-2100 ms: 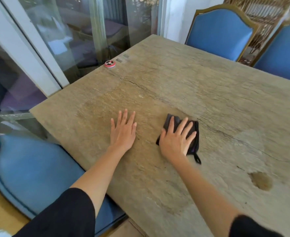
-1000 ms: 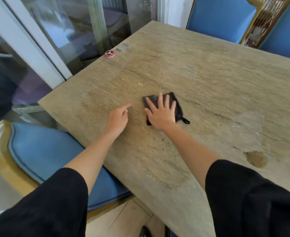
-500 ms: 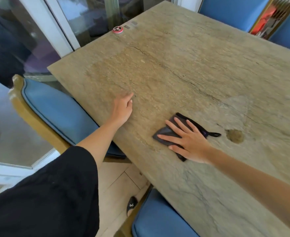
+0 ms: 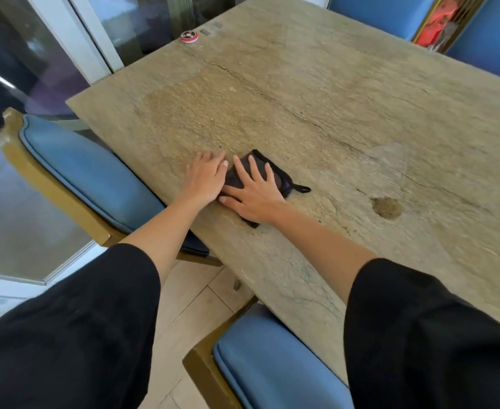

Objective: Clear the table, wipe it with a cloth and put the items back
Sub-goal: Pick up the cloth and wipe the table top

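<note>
Nearest the viewer, a blue-cushioned chair (image 4: 272, 364) is being shown tucked under the near edge of the tabletop (image 4: 331, 113), with a second chair (image 4: 89, 172) at its left edge. Just inside that near-left edge, the dark folded cloth (image 4: 282, 181) is being pressed flat under the right hand (image 4: 253, 191), whose fingers are being held straight and spread, pointing away from the body; nothing is being gripped. The left hand (image 4: 206, 180) is being rested on bare stone just beside the cloth's left side, fingers loosely bent and empty; whether the cloth is being touched cannot be told. The cloth is lying cornerwise, its hanging loop (image 4: 303, 189) pointing right, its long axis being hidden by the palm. Little room is being left toward the edge. Open stone is being offered ahead and rightward, where a dark spot (image 4: 386, 208) is probably awaiting wiping. A small red disc (image 4: 189, 36) is lying well apart at the far left edge.
</note>
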